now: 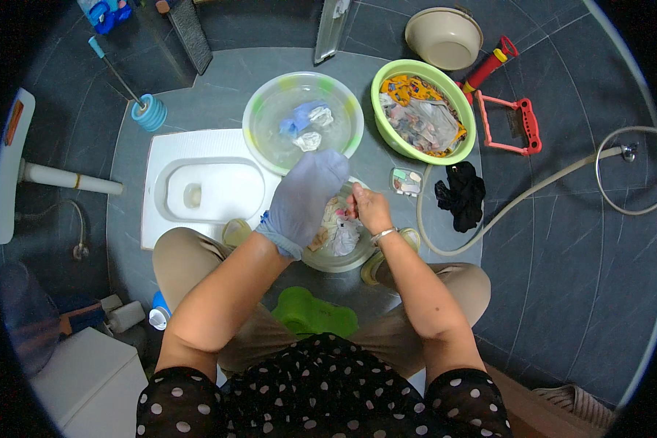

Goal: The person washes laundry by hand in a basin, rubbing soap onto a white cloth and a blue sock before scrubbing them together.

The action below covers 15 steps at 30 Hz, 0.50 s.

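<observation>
My left hand (310, 182) is covered by a pale grey-blue cloth (306, 193), pulled over it like a mitt down to the wrist. The cloth hides its fingers. Just right of it, my right hand (372, 209) is closed, its fingers curled and thumb up, with a bracelet at the wrist. Whatever it may hold is too small to tell. Below both hands stands a basin (337, 264) with light-coloured wet laundry (341, 235) in it. Farther off, a larger translucent basin (253, 139) holds water, a blue cloth (297, 119) and white pieces (308, 141).
A green tub (387, 135) of patterned laundry stands at far right, near a soap dish (406, 182), black cloth (461, 197) and a hose (515, 198). On the left are a squat toilet (150, 197) and a plunger (149, 113). A green stool (306, 310) sits between my legs.
</observation>
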### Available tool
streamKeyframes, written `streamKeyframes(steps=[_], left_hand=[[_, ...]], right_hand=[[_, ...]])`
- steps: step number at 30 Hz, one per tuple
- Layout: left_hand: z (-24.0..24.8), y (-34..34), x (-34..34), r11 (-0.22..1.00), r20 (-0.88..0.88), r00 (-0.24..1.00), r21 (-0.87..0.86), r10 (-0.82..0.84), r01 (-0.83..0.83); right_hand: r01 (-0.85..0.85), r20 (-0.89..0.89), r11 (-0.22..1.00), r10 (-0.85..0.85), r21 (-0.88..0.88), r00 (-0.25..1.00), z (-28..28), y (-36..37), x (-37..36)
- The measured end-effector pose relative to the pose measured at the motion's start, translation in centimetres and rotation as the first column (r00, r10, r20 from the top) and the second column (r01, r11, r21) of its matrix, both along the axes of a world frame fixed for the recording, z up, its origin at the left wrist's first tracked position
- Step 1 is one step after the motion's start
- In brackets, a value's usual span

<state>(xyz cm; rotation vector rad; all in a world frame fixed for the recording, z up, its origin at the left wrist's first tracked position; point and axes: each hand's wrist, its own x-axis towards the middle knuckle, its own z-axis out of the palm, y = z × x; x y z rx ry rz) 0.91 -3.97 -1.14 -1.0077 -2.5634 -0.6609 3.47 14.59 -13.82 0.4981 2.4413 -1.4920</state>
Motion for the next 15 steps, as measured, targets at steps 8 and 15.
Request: streamKeyframes(steps=[8,15], left_hand=[[-0.7,-0.3,0.3,0.974,0.101,0.991,0.215,-0.09,0.066],[-1.1,2.0,0.9,0.913,0.093,0.96,0.343,-0.264,0.218]], right_hand=[[0.025,0.101,0.93,0.013,-0.366,0.995,1.4,0.7,-1.8],[0.149,-0.247,0.851,-0.307,-0.503,0.919,8.3,-3.3,-1.4]])
